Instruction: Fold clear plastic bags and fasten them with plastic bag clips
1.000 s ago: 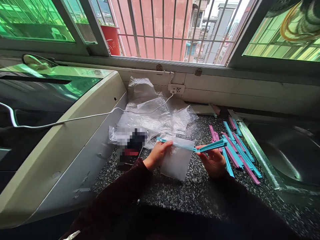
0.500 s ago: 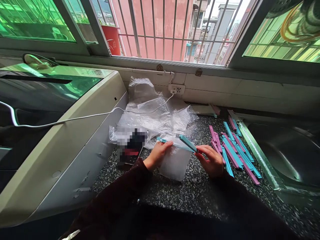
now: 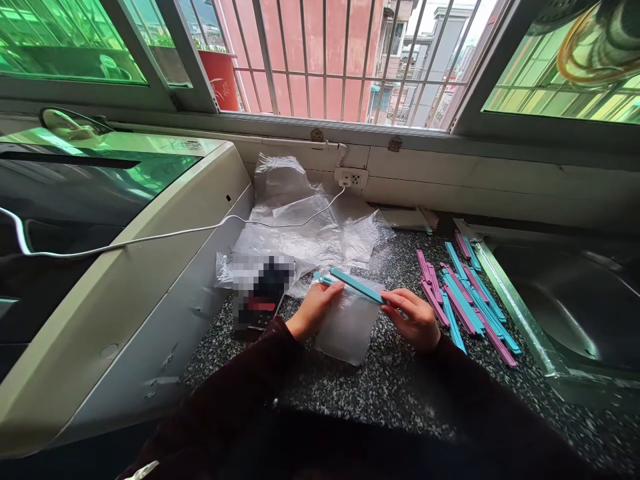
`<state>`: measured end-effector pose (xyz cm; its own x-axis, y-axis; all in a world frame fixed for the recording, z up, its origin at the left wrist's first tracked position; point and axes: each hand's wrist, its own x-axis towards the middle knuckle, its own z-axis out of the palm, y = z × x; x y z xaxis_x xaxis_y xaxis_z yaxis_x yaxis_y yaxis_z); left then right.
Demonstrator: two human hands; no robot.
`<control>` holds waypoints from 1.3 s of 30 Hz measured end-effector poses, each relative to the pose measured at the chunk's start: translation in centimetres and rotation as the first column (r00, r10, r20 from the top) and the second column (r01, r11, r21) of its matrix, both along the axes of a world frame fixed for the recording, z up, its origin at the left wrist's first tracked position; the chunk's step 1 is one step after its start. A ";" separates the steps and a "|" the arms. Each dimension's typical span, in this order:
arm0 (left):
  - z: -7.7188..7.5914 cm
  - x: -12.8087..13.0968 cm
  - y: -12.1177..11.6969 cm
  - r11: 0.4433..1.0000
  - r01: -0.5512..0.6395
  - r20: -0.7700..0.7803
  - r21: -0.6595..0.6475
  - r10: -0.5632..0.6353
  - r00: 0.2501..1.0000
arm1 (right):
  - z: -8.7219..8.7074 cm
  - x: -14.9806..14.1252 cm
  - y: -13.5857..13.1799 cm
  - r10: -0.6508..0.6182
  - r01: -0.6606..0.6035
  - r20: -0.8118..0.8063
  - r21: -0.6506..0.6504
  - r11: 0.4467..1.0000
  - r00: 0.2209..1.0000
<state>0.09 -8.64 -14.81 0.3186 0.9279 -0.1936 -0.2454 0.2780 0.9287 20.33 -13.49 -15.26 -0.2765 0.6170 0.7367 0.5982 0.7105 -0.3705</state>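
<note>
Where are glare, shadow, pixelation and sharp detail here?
Head view: glare on crinkled clear plastic sheets; head view: dark fabric sleeves fade into shadow; head view: pixelation over dark rectangular device; head view: held long teal plastic strip fairly sharp.

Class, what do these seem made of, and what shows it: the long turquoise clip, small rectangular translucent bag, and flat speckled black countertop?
Turquoise clip: probably satin moulded plastic; even colour, straight edges.
Translucent bag: likely thin, faintly glossy plastic film; cloudy, see-through look.
Black countertop: stone or imitation, finish unclear; pale flecks.
</note>
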 end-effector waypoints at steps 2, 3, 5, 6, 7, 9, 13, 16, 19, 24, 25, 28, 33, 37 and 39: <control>-0.2 0.0 0.1 1.000 0.001 -0.032 -0.005 -0.001 0.999 | -0.1 0.0 0.1 0.002 -0.002 0.011 -0.005 1.000 1.000; -0.3 -0.1 0.1 1.000 0.004 -0.047 -0.010 -0.004 0.999 | -0.2 0.0 0.1 0.001 -0.001 0.016 -0.010 1.000 1.000; -0.6 -0.1 0.2 1.000 0.017 -0.059 -0.025 -0.019 0.998 | -0.3 0.0 0.2 -0.002 0.002 0.026 -0.020 1.000 1.000; -0.7 -0.2 0.3 0.999 0.025 -0.052 -0.032 -0.027 0.998 | -0.4 0.0 0.2 -0.005 0.006 0.033 -0.025 1.000 0.999; -0.8 -0.2 0.3 0.999 0.026 -0.035 -0.035 -0.027 0.999 | -0.5 0.0 0.2 -0.009 0.010 0.039 -0.030 0.999 0.999; -0.9 -0.3 0.3 0.999 0.015 0.008 -0.035 -0.014 1.000 | -0.5 0.0 0.3 -0.014 0.016 0.044 -0.038 0.999 0.999; -0.8 -0.5 0.4 0.999 0.026 0.030 -0.046 -0.025 0.999 | -0.5 0.0 0.3 -0.005 0.007 0.037 -0.051 0.999 0.999; -0.5 -0.6 0.4 0.998 0.049 0.001 -0.027 -0.049 0.999 | -0.4 0.1 0.4 -0.008 0.010 0.036 -0.059 0.998 0.999; -0.2 -0.6 0.5 0.997 0.075 -0.025 -0.004 -0.075 0.997 | -0.5 0.2 0.4 -0.019 0.021 0.041 -0.066 0.998 0.999; 0.0 -1.0 0.8 0.984 0.063 -0.095 0.164 -0.047 0.994 | -0.7 0.5 0.6 -0.040 0.045 0.067 -0.068 0.997 0.997; -0.1 -1.1 0.8 0.977 0.068 -0.122 0.203 -0.044 0.991 | -0.7 0.6 0.6 -0.046 0.051 0.073 -0.066 0.997 0.996; -0.2 -1.3 1.0 0.955 0.094 -0.191 0.280 -0.041 0.981 | -0.7 0.8 0.7 -0.066 0.072 0.085 -0.065 0.995 0.994; -0.4 -1.2 1.1 0.961 0.002 -0.132 0.277 0.036 0.991 | -0.5 0.8 0.6 -0.057 0.064 0.077 -0.093 0.994 0.995; -0.8 -1.1 1.2 0.956 -0.038 -0.109 0.292 0.073 0.991 | -0.6 0.6 0.5 -0.066 0.065 -0.001 -0.156 0.986 0.998; -1.0 -1.2 1.3 0.954 -0.035 -0.087 0.299 0.064 0.994 | -0.6 0.6 0.5 -0.098 0.074 -0.085 -0.257 0.964 0.992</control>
<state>-1.09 -7.39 -15.79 0.2644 0.9622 0.0656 -0.1593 -0.0235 0.9869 20.94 -12.96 -15.84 -0.1503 0.8047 0.5743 0.6059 0.5340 -0.5897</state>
